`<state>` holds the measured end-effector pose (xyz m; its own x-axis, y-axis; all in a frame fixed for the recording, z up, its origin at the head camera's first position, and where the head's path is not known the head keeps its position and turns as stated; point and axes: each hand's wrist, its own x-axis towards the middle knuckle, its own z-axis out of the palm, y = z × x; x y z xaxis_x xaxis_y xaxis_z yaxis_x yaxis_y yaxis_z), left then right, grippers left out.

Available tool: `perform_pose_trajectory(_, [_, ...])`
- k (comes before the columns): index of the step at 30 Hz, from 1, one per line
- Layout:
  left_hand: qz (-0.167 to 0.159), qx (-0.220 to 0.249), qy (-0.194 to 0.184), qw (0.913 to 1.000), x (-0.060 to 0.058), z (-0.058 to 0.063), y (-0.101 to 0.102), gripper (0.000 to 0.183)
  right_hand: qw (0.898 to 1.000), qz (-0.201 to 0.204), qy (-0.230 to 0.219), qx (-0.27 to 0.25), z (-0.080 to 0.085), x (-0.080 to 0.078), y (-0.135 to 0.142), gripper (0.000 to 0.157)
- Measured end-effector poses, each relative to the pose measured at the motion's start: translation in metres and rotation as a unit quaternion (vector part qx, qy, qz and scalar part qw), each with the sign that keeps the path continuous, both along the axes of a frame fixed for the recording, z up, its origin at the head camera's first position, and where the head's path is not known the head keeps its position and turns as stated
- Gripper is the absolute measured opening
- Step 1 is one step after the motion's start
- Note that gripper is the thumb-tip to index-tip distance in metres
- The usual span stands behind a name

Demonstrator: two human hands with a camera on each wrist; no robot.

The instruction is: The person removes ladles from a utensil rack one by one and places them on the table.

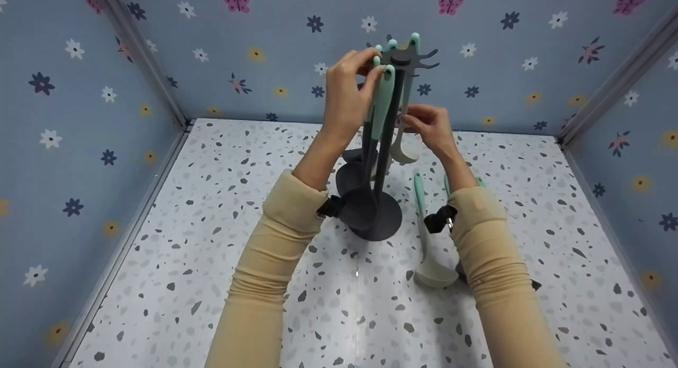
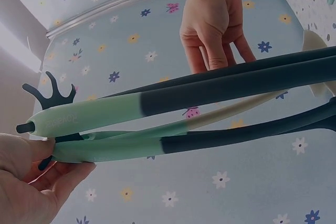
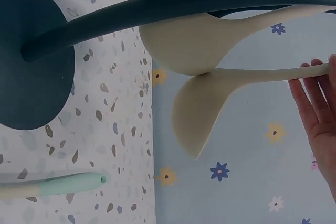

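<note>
A dark utensil stand (image 1: 401, 58) with a hooked top and round base (image 3: 37, 87) carries several mint-handled utensils. At its top, my left hand (image 1: 347, 92) pinches the mint handle end (image 2: 79, 150) of a dark kitchen utensil between thumb and fingers. On the far right side of the stand, my right hand (image 1: 431, 127) holds the cream shaft of a ladle (image 3: 202, 114), thumb against fingers. That ladle's mint handle reaches up to the hooks. Beside its bowl hangs another cream utensil (image 3: 184, 40). The head of the utensil under my left hand is partly hidden among the dark ones.
On the speckled table right of the stand lies a cream ladle (image 1: 435, 272) with a mint handle. More utensils, with mint handle ends (image 1: 480, 181) showing, lie partly hidden under my right sleeve. Flowered walls (image 1: 296, 87) enclose the back and sides.
</note>
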<state>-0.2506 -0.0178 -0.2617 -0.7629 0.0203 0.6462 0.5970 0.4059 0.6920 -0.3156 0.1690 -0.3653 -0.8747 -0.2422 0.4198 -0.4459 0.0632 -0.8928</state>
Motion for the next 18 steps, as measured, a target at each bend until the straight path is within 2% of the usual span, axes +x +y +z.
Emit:
perform_pose_trajectory(4, [0.003, -0.003, 0.007, 1.0, 0.0, -0.001, 0.0, 0.022, 1.0, -0.018, -0.004, 0.007, 0.003, 0.001, 0.001, 0.018])
perform_pose_trajectory(9, [0.001, 0.0, -0.003, 1.0, 0.0, 0.0, 0.001, 0.022, 0.999, -0.042, -0.005, 0.013, 0.007, 0.001, 0.003, 0.019])
perform_pose_trajectory(18, [-0.001, -0.001, -0.013, 0.9999, 0.001, 0.002, 0.0, 0.021, 0.998, -0.066, -0.019, -0.012, 0.013, 0.001, 0.015, 0.015])
